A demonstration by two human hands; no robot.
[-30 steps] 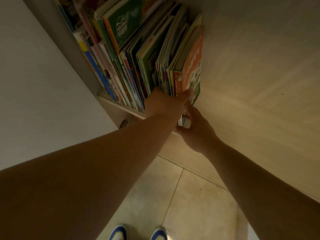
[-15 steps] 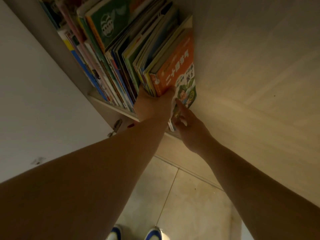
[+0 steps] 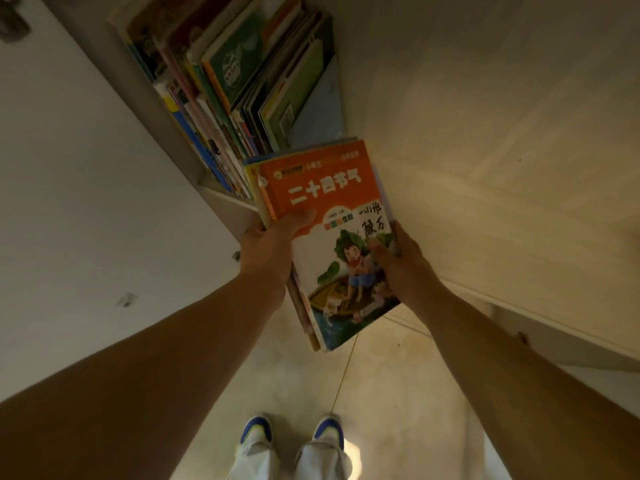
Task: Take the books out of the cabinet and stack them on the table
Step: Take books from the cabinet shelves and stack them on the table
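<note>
books (image 3: 325, 216) gripped between left hand (image 3: 268, 249), right hand (image 3: 405, 268)

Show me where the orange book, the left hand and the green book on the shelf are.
orange book (image 3: 322, 188): head view, on its orange cover.
left hand (image 3: 268, 249): head view, back of the hand.
green book (image 3: 235, 60): head view, on its green cover.

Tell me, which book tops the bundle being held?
The orange book with the boy in a boat; both hands grip it, the others lie beneath or remain shelved.

Dim, warm light falls on a pale tiled floor (image 3: 398, 393) and white wall (image 3: 86, 202).
</note>
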